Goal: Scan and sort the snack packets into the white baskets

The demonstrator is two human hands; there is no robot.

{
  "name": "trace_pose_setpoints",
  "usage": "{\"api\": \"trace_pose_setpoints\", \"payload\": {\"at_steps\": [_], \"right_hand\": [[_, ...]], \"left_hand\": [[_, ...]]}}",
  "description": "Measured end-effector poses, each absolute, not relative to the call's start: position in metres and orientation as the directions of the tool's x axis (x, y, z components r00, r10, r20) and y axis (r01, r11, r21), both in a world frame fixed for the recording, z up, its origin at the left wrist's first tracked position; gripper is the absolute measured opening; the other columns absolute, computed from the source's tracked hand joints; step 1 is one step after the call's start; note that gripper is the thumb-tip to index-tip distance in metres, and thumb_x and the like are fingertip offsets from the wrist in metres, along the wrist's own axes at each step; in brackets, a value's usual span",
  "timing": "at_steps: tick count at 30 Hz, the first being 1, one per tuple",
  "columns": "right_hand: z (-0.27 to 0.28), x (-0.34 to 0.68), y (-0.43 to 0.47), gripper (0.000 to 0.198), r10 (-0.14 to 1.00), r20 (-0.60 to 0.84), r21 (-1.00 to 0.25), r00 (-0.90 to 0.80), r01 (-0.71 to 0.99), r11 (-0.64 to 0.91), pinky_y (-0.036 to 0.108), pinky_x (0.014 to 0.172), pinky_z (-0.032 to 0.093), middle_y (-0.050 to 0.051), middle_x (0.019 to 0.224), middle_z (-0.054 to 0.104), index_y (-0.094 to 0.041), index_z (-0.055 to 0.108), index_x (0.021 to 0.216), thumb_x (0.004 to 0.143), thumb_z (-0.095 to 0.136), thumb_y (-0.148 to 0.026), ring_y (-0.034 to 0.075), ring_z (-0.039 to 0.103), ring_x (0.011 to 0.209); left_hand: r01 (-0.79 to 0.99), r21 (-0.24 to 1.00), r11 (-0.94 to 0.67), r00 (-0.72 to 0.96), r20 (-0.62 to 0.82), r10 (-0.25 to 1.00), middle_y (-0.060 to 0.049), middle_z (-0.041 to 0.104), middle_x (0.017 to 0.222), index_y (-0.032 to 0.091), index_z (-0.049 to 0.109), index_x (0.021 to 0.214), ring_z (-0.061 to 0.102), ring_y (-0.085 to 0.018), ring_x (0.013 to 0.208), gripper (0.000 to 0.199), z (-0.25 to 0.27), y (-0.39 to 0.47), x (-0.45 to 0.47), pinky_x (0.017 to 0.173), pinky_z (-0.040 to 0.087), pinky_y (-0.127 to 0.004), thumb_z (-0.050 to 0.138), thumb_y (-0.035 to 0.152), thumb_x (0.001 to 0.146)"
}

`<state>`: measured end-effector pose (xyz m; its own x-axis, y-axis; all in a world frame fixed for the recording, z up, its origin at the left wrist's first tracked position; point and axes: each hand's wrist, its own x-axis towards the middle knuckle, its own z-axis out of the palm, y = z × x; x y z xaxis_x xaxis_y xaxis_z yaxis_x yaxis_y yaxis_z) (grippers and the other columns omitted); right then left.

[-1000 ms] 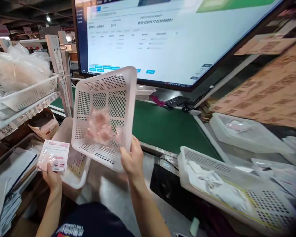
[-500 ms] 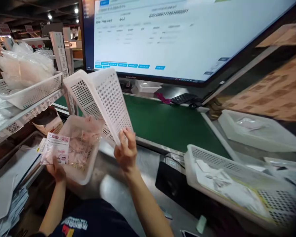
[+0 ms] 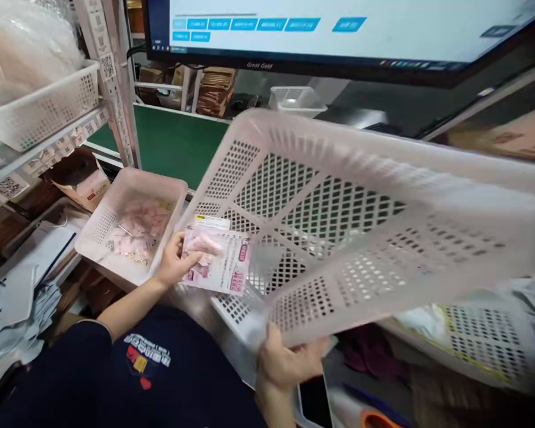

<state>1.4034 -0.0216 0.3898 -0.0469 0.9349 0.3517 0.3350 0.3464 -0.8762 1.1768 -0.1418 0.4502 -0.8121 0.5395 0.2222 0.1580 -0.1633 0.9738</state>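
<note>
A: What writing can be read?

B: "Great Gold" is printed on the lower bezel of the monitor (image 3: pixel 294 35). Print is seen on the packet (image 3: pixel 216 258), pink and white, but it is too blurred to be read. QR labels are stuck along the shelf (image 3: pixel 35 163) at far left.

A: How are the hands occupied?

B: The packet is pinched in the left hand (image 3: pixel 175 261), near centre. The big basket (image 3: pixel 339 226), tilted and empty, is gripped at its near edge by the right hand (image 3: pixel 285 362).

A: How many baskets are counted?

B: Four: the held one, a tray (image 3: pixel 131 223) of pink packets to its left, one on the shelf, and one at near right behind it.
</note>
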Motion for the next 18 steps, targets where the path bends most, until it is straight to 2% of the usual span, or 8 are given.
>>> {"api": "trace_pose_setpoints", "payload": {"at_steps": [3, 6, 8, 10, 11, 14, 16, 18], "right_hand": [[0.377, 1.417, -0.014, 0.028, 0.955, 0.291, -0.901, -0.053, 0.319, 0.292, 0.057, 0.105, 0.057, 0.014, 0.103, 0.068, -0.024, 0.063, 0.088, 0.069, 0.066, -0.045, 0.04, 0.069, 0.11], [0.356, 1.416, 0.001, 0.037, 0.988, 0.088, -0.948, -0.129, 0.294, 0.122, 0.052, 0.102, 0.057, 0.011, 0.106, 0.069, -0.023, 0.064, 0.089, 0.059, 0.062, -0.046, 0.036, 0.068, 0.106], [0.337, 1.414, 0.008, 0.044, 0.982, -0.05, -0.96, -0.181, 0.278, 0.002, 0.048, 0.098, 0.057, 0.01, 0.103, 0.07, -0.022, 0.066, 0.091, 0.055, 0.061, -0.046, 0.034, 0.068, 0.103], [0.318, 1.413, 0.012, 0.046, 0.964, -0.137, -0.959, -0.229, 0.274, -0.071, 0.045, 0.088, 0.058, 0.009, 0.095, 0.072, -0.021, 0.068, 0.092, 0.053, 0.059, -0.045, 0.032, 0.069, 0.094], [0.309, 1.412, 0.012, 0.046, 0.953, -0.169, -0.957, -0.252, 0.275, -0.097, 0.043, 0.083, 0.059, 0.008, 0.091, 0.073, -0.021, 0.068, 0.092, 0.053, 0.058, -0.045, 0.031, 0.069, 0.089], [0.283, 1.41, 0.009, 0.046, 0.922, -0.236, -0.95, -0.308, 0.272, -0.152, 0.04, 0.073, 0.059, 0.009, 0.089, 0.076, -0.022, 0.068, 0.093, 0.054, 0.057, -0.044, 0.03, 0.07, 0.084], [0.268, 1.408, 0.007, 0.047, 0.911, -0.246, -0.95, -0.332, 0.269, -0.159, 0.04, 0.072, 0.06, 0.01, 0.093, 0.078, -0.022, 0.068, 0.095, 0.055, 0.056, -0.044, 0.031, 0.072, 0.086], [0.255, 1.404, 0.009, 0.047, 0.899, -0.247, -0.95, -0.361, 0.272, -0.152, 0.04, 0.072, 0.061, 0.011, 0.094, 0.079, -0.022, 0.068, 0.094, 0.056, 0.055, -0.045, 0.031, 0.074, 0.086]], "left_hand": [[0.099, 0.989, -0.112, -0.69, 0.149, 0.708, -0.012, 0.076, 0.116, 0.015, 0.065, 0.121, 0.074, -0.028, 0.105, 0.048, 0.429, -0.11, 1.181, 0.095, 0.06, -0.037, 0.083, 0.041, 0.085], [0.166, 0.986, -0.032, -0.624, 0.13, 0.771, -0.018, 0.075, 0.131, 0.012, 0.063, 0.133, 0.073, -0.034, 0.121, 0.052, 0.412, -0.082, 1.175, 0.107, 0.058, -0.042, 0.079, 0.036, 0.09], [0.291, 0.949, 0.119, -0.634, 0.098, 0.768, -0.024, 0.066, 0.151, 0.01, 0.057, 0.148, 0.062, -0.04, 0.143, 0.065, 0.404, -0.068, 1.167, 0.123, 0.048, -0.048, 0.078, 0.036, 0.093], [0.409, 0.857, 0.312, -0.629, 0.017, 0.777, -0.026, 0.058, 0.161, 0.009, 0.054, 0.155, 0.048, -0.042, 0.158, 0.071, 0.396, -0.064, 1.159, 0.132, 0.037, -0.051, 0.078, 0.035, 0.093], [0.447, 0.804, 0.392, -0.614, -0.042, 0.788, -0.026, 0.06, 0.159, 0.009, 0.058, 0.151, 0.048, -0.042, 0.158, 0.069, 0.391, -0.066, 1.156, 0.132, 0.037, -0.05, 0.08, 0.033, 0.091], [0.488, 0.699, 0.523, -0.58, -0.188, 0.793, -0.024, 0.074, 0.133, 0.011, 0.074, 0.123, 0.064, -0.042, 0.141, 0.046, 0.37, -0.083, 1.16, 0.123, 0.048, -0.046, 0.087, 0.024, 0.081], [0.491, 0.663, 0.565, -0.601, -0.211, 0.77, -0.022, 0.078, 0.113, 0.013, 0.076, 0.104, 0.072, -0.043, 0.127, 0.031, 0.356, -0.097, 1.17, 0.118, 0.051, -0.051, 0.089, 0.022, 0.077], [0.498, 0.627, 0.599, -0.63, -0.213, 0.747, -0.019, 0.076, 0.097, 0.016, 0.074, 0.093, 0.075, -0.043, 0.116, 0.02, 0.347, -0.109, 1.183, 0.115, 0.052, -0.058, 0.087, 0.022, 0.081]]}}
